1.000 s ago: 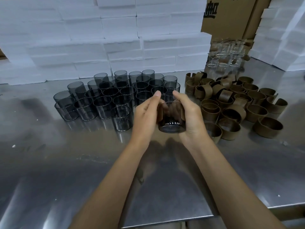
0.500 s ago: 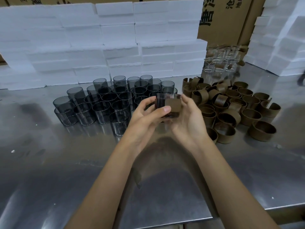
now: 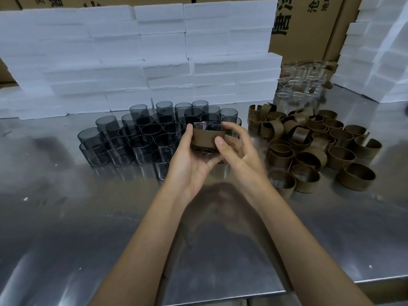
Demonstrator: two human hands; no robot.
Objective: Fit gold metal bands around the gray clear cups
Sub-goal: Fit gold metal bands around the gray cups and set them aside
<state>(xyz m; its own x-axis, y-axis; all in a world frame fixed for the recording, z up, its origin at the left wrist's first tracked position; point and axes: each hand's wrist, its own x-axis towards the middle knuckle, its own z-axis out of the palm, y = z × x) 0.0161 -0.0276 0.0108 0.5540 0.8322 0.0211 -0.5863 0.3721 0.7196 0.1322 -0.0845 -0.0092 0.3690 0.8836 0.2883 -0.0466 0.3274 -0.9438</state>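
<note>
One gray cup point(image 3: 208, 138) wearing one gold band point(image 3: 206, 139); left hand point(image 3: 192, 166), right hand point(image 3: 239, 151) fingers both grip it.

Matt gold band point(image 3: 207, 137); glossy steel table point(image 3: 110, 228)

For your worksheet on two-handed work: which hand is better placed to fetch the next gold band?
Right. The right hand is beside the pile of gold bands; the left hand cradles the banded cup.
</note>
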